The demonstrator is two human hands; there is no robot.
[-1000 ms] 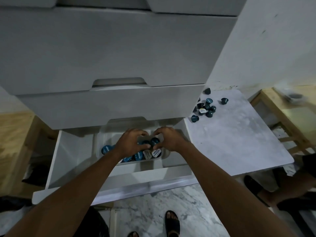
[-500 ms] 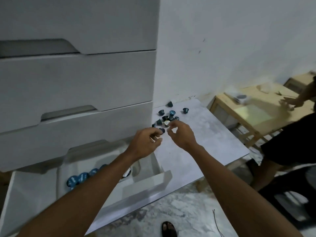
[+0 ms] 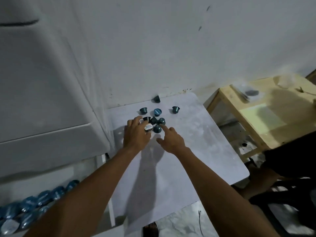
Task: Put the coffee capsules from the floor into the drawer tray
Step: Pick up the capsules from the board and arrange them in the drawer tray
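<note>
Several dark teal coffee capsules (image 3: 157, 112) lie clustered on a pale slab (image 3: 196, 134) on the floor, close to the wall. My left hand (image 3: 136, 135) is at the cluster's left side, thumb and fingers pinched on a white-lidded capsule (image 3: 148, 127). My right hand (image 3: 171, 139) is just to its right with fingers apart, and its index fingertip touches a teal capsule (image 3: 157, 128). One capsule (image 3: 157, 99) lies apart against the wall. At the bottom left, the drawer tray (image 3: 10, 227) holds several blue-lidded capsules (image 3: 34, 202).
The white drawer unit (image 3: 42, 100) rises on the left. A wooden stool (image 3: 256, 120) with a bag on it stands right of the slab. Another person in dark clothing (image 3: 290, 159) sits at the right edge. A thin cable (image 3: 200, 221) lies on the marble floor.
Both hands left the drawer tray and swung right to the capsules on the slab. The left hand has closed on the white-lidded capsule, and the right index finger has reached a teal one.
</note>
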